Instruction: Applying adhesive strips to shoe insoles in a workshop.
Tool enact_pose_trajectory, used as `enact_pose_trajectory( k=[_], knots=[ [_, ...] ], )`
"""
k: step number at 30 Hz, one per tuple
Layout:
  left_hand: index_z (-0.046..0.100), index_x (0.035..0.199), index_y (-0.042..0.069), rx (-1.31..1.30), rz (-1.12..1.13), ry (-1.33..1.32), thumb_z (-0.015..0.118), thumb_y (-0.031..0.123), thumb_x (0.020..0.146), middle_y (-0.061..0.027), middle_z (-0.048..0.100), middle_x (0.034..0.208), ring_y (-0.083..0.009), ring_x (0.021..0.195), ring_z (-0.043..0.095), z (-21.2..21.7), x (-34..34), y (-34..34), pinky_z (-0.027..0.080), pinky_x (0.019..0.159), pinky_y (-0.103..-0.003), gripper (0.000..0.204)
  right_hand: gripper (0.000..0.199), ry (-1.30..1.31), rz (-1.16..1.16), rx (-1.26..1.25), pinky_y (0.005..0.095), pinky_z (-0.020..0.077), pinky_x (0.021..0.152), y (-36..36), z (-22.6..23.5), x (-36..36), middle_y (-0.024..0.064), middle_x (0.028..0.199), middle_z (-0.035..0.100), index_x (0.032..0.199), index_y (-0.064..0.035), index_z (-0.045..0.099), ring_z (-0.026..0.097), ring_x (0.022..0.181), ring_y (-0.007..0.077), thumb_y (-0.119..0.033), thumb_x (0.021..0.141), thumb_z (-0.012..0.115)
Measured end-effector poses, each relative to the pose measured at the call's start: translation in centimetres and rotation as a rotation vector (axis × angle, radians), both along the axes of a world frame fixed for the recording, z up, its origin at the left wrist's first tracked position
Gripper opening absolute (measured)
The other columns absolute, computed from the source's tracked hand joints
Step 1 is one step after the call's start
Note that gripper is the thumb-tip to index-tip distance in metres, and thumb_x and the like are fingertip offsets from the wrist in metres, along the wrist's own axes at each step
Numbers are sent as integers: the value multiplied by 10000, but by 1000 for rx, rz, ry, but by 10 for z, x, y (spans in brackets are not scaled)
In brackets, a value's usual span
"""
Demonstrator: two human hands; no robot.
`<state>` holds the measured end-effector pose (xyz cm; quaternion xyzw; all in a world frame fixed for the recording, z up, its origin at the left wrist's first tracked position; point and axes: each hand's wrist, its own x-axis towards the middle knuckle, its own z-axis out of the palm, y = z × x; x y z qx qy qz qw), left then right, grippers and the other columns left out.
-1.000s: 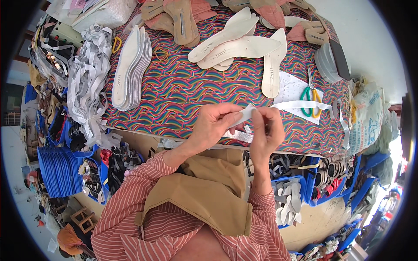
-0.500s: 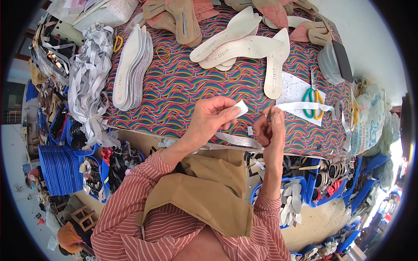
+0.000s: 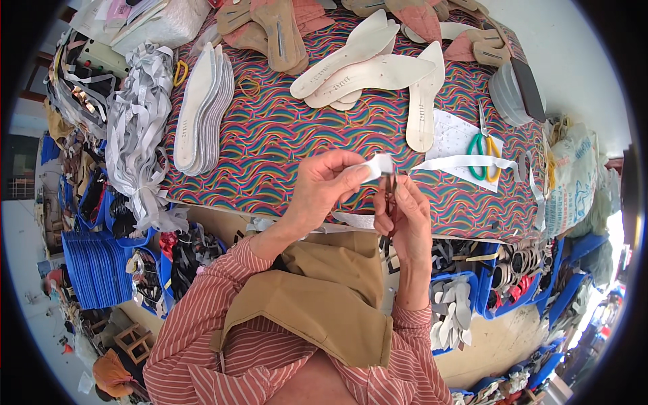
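My left hand (image 3: 322, 189) pinches a short piece of white ribbon (image 3: 378, 167) between thumb and fingertips. Closed round a small dark metal tool that looks like thread snips (image 3: 391, 196), my right hand (image 3: 408, 212) holds its tip against the right end of that piece. Just beyond the right hand, a longer white ribbon (image 3: 449, 163) lies across a sheet of paper (image 3: 445, 135) and under or around scissors (image 3: 484, 152) with green and yellow handles. A pale strip (image 3: 354, 220) rests at the table's front edge, partly hidden by my hands.
The table has a colourful wavy cloth (image 3: 270, 148). A stack of insoles (image 3: 200, 111) stands left, beside a bundle of grey ribbons (image 3: 140, 121). Loose pale insoles (image 3: 368, 81) and brown pieces (image 3: 280, 34) lie at the back. Blue baskets (image 3: 98, 266) stand below.
My right hand has moved left, away from the long ribbon, bringing the snips up to the white piece. The long ribbon's end now lies loose on the table.
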<state>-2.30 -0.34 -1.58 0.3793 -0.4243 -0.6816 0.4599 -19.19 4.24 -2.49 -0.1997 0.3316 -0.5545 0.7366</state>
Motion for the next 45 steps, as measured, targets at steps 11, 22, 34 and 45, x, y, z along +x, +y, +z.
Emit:
enact_pose_trajectory(
  k=[11, 22, 34, 45],
  knots=[
    [674, 966, -13, 8, -35, -27, 642, 40, 876, 8, 561, 665, -37, 552, 412, 2, -4, 2, 308, 472, -165, 109, 159, -75, 28, 31, 182, 247, 397, -1, -9, 6, 88, 698, 605, 984, -44, 590, 352, 447, 55, -203, 974, 589],
    [669, 954, -8, 7, -110, -90, 644, 41, 867, 1, 576, 689, -43, 567, 428, 3, -5, 1, 323, 491, -162, 103, 114, 31, -87, -35, 169, 193, 375, -2, -18, 9, 76, 655, 592, 969, -49, 591, 308, 419, 36, -163, 972, 595],
    [662, 945, -15, 27, -79, -54, 632, 25, 863, -11, 577, 719, -66, 593, 463, -4, -4, -4, 369, 531, -176, 96, 163, 26, -77, -2, 173, 186, 378, -4, -13, 12, 66, 647, 576, 992, -42, 588, 297, 421, 39, -204, 976, 580],
    [658, 880, -7, 67, -18, 33, 643, 23, 835, 4, 552, 628, -45, 523, 431, -6, -6, -7, 332, 469, -172, 56, 142, -9, -81, 3, 171, 194, 381, -2, -16, 13, 71, 649, 581, 968, -49, 581, 308, 417, 42, -191, 973, 584]
  ],
)
